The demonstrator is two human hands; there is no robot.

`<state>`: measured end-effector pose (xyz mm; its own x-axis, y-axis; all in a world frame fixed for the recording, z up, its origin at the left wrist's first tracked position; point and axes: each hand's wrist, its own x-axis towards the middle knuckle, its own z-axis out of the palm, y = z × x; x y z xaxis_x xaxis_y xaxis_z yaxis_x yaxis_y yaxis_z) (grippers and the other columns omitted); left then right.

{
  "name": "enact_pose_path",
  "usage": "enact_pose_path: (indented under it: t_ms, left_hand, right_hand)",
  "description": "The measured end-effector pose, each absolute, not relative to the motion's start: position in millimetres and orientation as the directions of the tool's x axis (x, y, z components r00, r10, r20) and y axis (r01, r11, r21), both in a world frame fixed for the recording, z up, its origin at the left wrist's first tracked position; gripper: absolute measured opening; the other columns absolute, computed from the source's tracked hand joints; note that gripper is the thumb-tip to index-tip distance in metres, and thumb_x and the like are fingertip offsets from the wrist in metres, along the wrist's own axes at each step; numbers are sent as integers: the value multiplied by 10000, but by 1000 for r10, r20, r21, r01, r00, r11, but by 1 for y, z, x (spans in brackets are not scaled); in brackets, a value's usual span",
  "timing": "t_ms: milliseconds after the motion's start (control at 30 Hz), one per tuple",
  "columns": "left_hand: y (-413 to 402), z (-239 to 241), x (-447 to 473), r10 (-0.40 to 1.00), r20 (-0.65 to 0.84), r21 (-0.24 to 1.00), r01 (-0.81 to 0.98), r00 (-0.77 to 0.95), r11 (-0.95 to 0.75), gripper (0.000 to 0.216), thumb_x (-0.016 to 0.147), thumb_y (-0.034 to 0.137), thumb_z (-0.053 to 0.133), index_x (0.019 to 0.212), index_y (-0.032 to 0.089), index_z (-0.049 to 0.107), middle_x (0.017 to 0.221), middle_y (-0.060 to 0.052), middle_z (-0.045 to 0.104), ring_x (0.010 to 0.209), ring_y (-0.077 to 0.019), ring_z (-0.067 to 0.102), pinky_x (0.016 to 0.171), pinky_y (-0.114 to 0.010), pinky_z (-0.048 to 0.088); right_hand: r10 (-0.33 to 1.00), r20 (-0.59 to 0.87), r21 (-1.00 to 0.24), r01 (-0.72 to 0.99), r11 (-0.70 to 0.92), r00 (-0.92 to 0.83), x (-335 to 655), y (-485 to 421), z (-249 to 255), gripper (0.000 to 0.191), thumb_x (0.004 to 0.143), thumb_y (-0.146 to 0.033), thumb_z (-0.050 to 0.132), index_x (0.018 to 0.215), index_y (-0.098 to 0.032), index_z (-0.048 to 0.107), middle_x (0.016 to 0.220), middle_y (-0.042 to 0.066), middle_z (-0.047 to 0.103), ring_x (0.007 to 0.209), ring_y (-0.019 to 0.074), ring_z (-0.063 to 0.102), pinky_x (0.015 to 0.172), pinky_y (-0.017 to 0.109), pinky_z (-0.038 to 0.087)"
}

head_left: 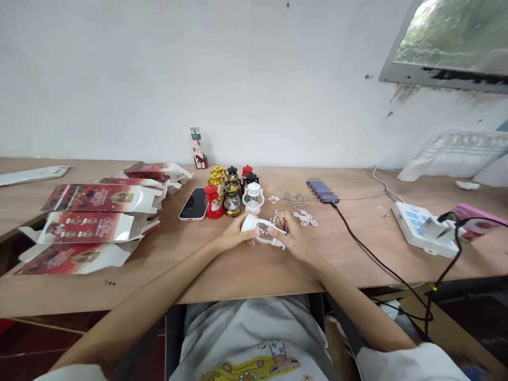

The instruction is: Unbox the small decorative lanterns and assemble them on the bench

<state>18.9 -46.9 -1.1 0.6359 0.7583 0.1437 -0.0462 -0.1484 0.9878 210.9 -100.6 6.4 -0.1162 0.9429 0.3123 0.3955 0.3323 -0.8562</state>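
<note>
A small white lantern (263, 233) with a clear middle lies on its side between my two hands, just above the table. My left hand (237, 233) wraps its wide white end, thumb along the side. At the other end, the fingers of my right hand (292, 236) close round the lantern, thumb on the clear part. Behind it several finished-looking small lanterns stand upright in a cluster: a white lantern (253, 199), a red lantern (214, 202) and a bronze lantern (232, 201) in front. Small round pieces (275, 216) lie close to my right hand.
Flat red-and-white boxes (87, 226) are stacked at the left. A phone (194, 204) lies beside the lanterns. Wire handles (296, 200) and white plastic pieces (305, 218) lie behind my right hand. At right are a cabled purple device (322, 191) and a power strip (422, 233).
</note>
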Motion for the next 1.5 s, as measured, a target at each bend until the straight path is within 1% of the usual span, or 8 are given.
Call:
enact_pose_path:
  t_ms: [400, 633, 767, 967, 1100, 1200, 1333, 1500]
  left_hand:
    - [-49, -2, 23, 797, 171, 984, -54, 580, -173, 624, 604, 584, 750, 942, 177, 420, 684, 44, 591, 505, -105, 590, 519, -231, 499]
    - [-54, -7, 28, 821, 195, 976, -29, 537, -214, 584, 626, 579, 729, 924, 197, 403, 749, 36, 577, 568, -124, 599, 559, -264, 502]
    - [-57, -8, 32, 851, 236, 952, 66, 469, -300, 464, 703, 513, 675, 912, 198, 405, 770, 32, 563, 613, -135, 600, 594, -262, 468]
    - [-66, -8, 44, 868, 356, 845, 278, 346, -457, 339, 726, 431, 637, 887, 190, 461, 775, 18, 555, 719, -147, 521, 657, -254, 396]
    - [-76, -9, 55, 868, 379, 841, 271, 319, -467, 353, 733, 440, 629, 905, 189, 449, 792, 11, 543, 737, -152, 516, 675, -261, 397]
    - [-82, -8, 57, 870, 386, 841, 270, 307, -469, 360, 723, 431, 648, 907, 199, 444, 783, 14, 546, 741, -158, 528, 680, -265, 397]
    - [-84, -6, 56, 875, 393, 839, 281, 282, -467, 360, 701, 411, 662, 891, 207, 433, 769, 21, 543, 730, -157, 531, 682, -265, 394]
    - [-84, -6, 55, 876, 403, 831, 295, 264, -471, 390, 673, 396, 698, 888, 210, 432, 792, 24, 551, 724, -147, 522, 679, -258, 392]
  right_hand:
    - [921, 388, -810, 471, 350, -18, 212, -100, 5, 291, 864, -493, 428, 765, -232, 346, 692, -38, 404, 637, 134, 395, 617, 280, 320]
    - [907, 421, -780, 519, 350, 22, 212, -102, 6, 239, 883, -456, 403, 889, -223, 453, 830, 25, 568, 765, 178, 518, 726, 319, 388]
    - [887, 450, -753, 577, 315, 103, 212, -98, 3, 297, 892, -474, 390, 942, -222, 539, 961, 75, 638, 959, 240, 543, 865, 393, 397]
    - [902, 402, -859, 406, 312, 156, 210, -96, 4, 331, 885, -418, 414, 1060, -198, 590, 1126, 95, 656, 1028, 232, 595, 908, 386, 427]
    - [872, 427, -869, 377, 322, 240, 212, -98, 6, 304, 880, -371, 409, 994, -194, 629, 977, 75, 700, 894, 220, 640, 798, 347, 467]
    - [839, 489, -807, 488, 332, 239, 215, -100, 7, 294, 892, -336, 374, 926, -202, 632, 865, 62, 698, 818, 213, 643, 746, 330, 458]
    - [824, 538, -688, 659, 305, 179, 219, -99, 6, 287, 899, -334, 358, 914, -216, 619, 852, 69, 693, 813, 230, 634, 754, 337, 426]
    - [823, 543, -674, 672, 308, 168, 220, -97, 4, 297, 903, -337, 342, 916, -215, 613, 823, 67, 685, 776, 223, 630, 734, 326, 425]
